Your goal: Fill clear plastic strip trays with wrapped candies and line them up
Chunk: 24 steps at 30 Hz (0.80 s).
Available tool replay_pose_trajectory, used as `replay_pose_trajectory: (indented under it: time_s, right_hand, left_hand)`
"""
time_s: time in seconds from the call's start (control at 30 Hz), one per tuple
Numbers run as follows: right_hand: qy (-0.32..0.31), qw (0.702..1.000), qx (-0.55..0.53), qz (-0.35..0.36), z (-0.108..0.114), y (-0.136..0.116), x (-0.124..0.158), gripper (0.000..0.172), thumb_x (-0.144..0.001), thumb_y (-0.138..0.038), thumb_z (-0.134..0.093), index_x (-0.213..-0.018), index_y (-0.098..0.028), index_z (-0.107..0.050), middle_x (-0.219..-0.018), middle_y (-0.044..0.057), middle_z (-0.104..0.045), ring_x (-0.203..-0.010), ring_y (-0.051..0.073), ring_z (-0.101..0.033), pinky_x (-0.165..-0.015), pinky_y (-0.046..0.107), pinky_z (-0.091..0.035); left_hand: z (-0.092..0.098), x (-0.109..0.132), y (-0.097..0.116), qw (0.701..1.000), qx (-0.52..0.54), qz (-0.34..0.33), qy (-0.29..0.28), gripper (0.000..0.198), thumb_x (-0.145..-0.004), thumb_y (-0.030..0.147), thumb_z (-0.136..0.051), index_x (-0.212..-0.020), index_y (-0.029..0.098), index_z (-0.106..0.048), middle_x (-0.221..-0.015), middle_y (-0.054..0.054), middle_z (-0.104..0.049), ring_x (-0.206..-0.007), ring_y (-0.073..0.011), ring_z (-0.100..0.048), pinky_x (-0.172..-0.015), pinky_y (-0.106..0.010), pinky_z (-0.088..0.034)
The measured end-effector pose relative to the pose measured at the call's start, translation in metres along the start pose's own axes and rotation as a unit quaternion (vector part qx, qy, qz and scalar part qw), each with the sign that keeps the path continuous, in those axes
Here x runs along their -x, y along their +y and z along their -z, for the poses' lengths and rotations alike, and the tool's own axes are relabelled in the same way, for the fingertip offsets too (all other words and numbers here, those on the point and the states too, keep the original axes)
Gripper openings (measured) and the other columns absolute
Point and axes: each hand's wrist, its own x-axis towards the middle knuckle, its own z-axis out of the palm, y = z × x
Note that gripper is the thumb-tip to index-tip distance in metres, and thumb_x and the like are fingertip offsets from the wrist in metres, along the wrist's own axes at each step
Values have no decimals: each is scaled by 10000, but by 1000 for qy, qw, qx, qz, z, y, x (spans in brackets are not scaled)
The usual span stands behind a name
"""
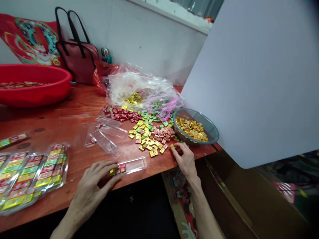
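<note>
At the table's near edge: my left hand (91,186) lies half open, fingers curved, its fingertips against the end of a clear plastic tray (133,165).
Inside that tray: a short row of wrapped cubes (117,170), red and gold-green, at the end nearest my left hand.
At the far side of the tray: my right hand (183,159) is closed to a pinch, gripping a gold-wrapped cube (171,146) at its fingertips.
Beside the pinch: a loose heap of wrapped cubes (149,136) in yellow, green, red and pink, spread over a red-brown wooden table (74,103).
Right of the heap: a grey bowl (211,130) tilted on the table, holding gold cubes (191,130).
Left foreground: filled blister trays (32,176), stacked in rows, well apart from my left hand.
Centre: clear tray lids (107,132), with a few cubes lying in them.
Behind the heap: a crumpled plastic bag (139,89), cubes spilling at its mouth.
Far left: a red basin (37,94) holding flat pieces, too small to identify.
Against the wall: a dark red handbag (79,64) and a red embroidered cloth (30,39).
</note>
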Motion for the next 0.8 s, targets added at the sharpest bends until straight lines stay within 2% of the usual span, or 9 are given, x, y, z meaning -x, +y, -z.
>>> replay_pose_trajectory:
  time_s: [0.17, 0.37, 0.63, 0.8]
  right_hand:
    - [-8, 996, -83, -18, -3, -30, 25, 163, -869, -312, -594, -970, -192, -640, -895, 38, -632, -783, 154, -604, -710, 268, -502]
    - [-43, 991, -125, 22, -18, -71, 44, 148, -879, -300, -595, -982, -211, -652, -885, 33, -630, -758, 143, -603, -672, 250, -515]
    - [-86, 985, -136, 56, -42, -92, 52, 160, -881, -239, -591, -1033, -218, -637, -941, 42, -649, -853, 169, -615, -778, 295, -509]
    - [-107, 983, -118, 94, -61, -105, 57, 132, -890, -227, -581, -1014, -218, -627, -919, 39, -656, -859, 176, -595, -779, 305, -484]
  left_hand:
    - [1, 0, 2, 1000, 0, 2, 1, 382, -834, 579, -571, -1043, 277, -676, -1088, -52, -685, -1018, -270, -578, -854, -417, -456]
    - [1, 1, 2, 1000, -8, 0, -3, 358, -853, 532, -576, -1055, 250, -664, -1116, -63, -675, -1037, -265, -567, -896, -423, -432]
    - [0, 2, 2, 1000, -14, -5, 2, 293, -865, 444, -603, -1081, 251, -644, -1137, -52, -664, -1062, -251, -560, -898, -399, -426]
    - [-2, 3, 0, 1000, -19, 1, -4, 295, -882, 453, -574, -1091, 255, -643, -1139, -60, -661, -1062, -249, -556, -898, -407, -423]
